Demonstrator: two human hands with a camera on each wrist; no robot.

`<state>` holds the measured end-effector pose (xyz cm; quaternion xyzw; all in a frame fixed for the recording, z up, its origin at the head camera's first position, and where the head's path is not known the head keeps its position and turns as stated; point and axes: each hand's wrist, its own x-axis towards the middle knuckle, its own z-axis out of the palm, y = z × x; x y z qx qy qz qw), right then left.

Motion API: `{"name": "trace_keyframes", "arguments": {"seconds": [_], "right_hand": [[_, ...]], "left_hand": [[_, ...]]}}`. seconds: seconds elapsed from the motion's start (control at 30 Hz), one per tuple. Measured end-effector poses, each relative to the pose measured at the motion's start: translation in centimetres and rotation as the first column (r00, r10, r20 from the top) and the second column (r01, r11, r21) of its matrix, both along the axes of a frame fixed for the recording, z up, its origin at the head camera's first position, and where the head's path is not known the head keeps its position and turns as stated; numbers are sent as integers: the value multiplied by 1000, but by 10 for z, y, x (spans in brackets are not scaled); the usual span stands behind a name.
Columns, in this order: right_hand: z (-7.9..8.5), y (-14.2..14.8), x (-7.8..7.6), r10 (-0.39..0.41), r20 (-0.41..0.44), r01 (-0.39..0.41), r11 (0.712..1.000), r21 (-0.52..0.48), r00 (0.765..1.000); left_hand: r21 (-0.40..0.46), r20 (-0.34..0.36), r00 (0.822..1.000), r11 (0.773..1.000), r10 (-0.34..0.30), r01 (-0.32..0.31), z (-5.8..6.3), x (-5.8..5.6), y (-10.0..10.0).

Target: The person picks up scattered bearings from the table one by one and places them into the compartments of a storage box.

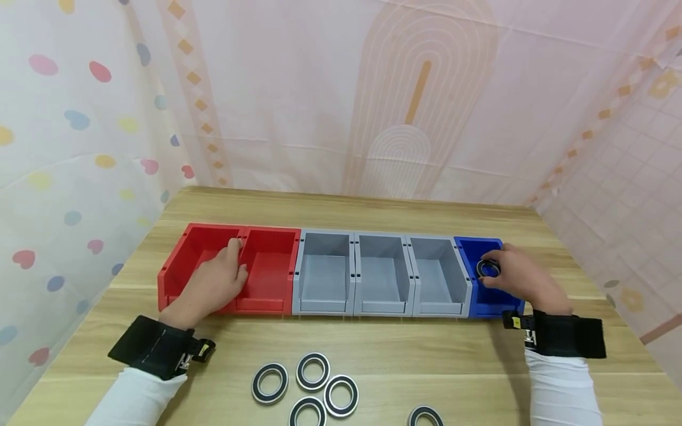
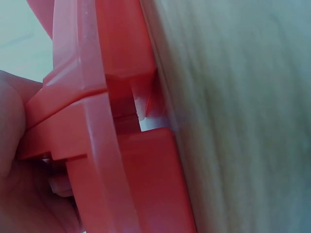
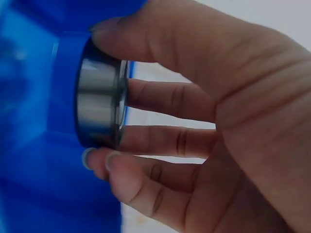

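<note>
Over the blue bin (image 1: 496, 309), my right hand (image 1: 524, 277) holds a ball bearing (image 1: 481, 268). The right wrist view shows the bearing's shiny metal outer ring (image 3: 97, 99) between thumb and fingertips, with blue plastic behind it. On the left, my left hand (image 1: 213, 281) grips the adjoining walls between the left red bin (image 1: 199, 236) and the second red bin (image 1: 269, 269). Close up in the left wrist view, its fingers (image 2: 9, 126) lie against the red bin walls (image 2: 73, 128); part of the hand is hidden behind them.
Three grey bins (image 1: 326, 278) stand in a row between the red bins and the blue one. Nearer on the wooden table (image 1: 426, 355) lie several bearings (image 1: 270, 383), with another bearing (image 1: 424, 414) apart at the front edge of view. Patterned curtains (image 1: 298, 100) surround the table.
</note>
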<state>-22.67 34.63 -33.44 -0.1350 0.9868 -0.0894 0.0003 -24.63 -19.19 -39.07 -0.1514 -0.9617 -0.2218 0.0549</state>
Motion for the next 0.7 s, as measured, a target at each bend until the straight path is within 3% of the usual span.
{"name": "trace_keyframes", "arguments": {"seconds": [0.2,0.47,0.7], "right_hand": [[-14,-4,-8,55,11,-55,998,19,998],[-27,-7,-13,22,43,-24,998,56,999],[-31,-7,-15,48,36,-50,997,65,998]], "left_hand": [[8,7,1000,1000,1,-1,0,2,0],[1,-13,1000,1000,-9,9,-1,0,0],[-7,-21,1000,1000,-10,10,-2,-1,0]]}}
